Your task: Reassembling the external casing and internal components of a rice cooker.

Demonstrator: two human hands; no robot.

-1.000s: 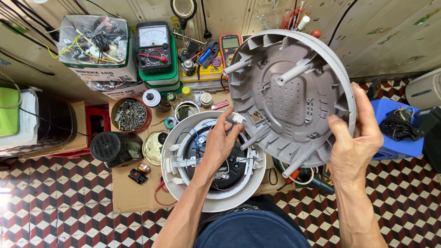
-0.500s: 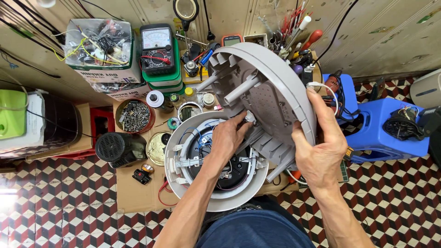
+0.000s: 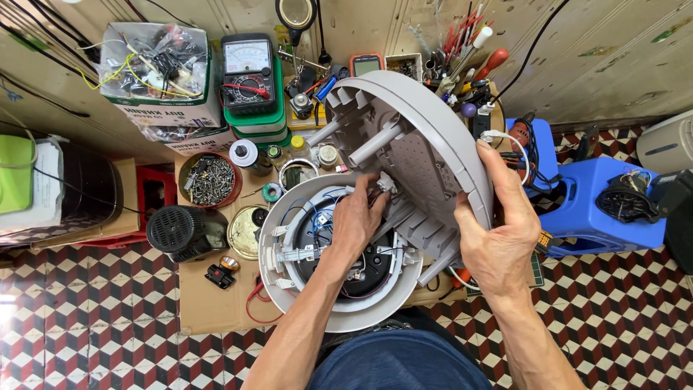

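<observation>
A round white appliance body (image 3: pixel 289 303) lies open on a cardboard sheet, with wires and metal parts showing inside. My left hand (image 3: pixel 355 220) reaches into it, fingertips pinching a small white connector near the hinge side. My right hand (image 3: pixel 498 231) grips the rim of the grey round bottom cover (image 3: pixel 415 137), which is tilted on edge over the body's right side, its ribbed inner face and posts turned to the left.
Behind stand a tin of screws (image 3: pixel 211 179), a black motor (image 3: pixel 180 231), a green analogue meter (image 3: pixel 249 76), a clear box of wires (image 3: pixel 159 65) and tool holders. A blue stool (image 3: pixel 588 206) stands right. The floor is checkered tile.
My right hand has swung the grey cover leftward and closer over the white body. My left hand stays inside, fingers shifted towards the connector.
</observation>
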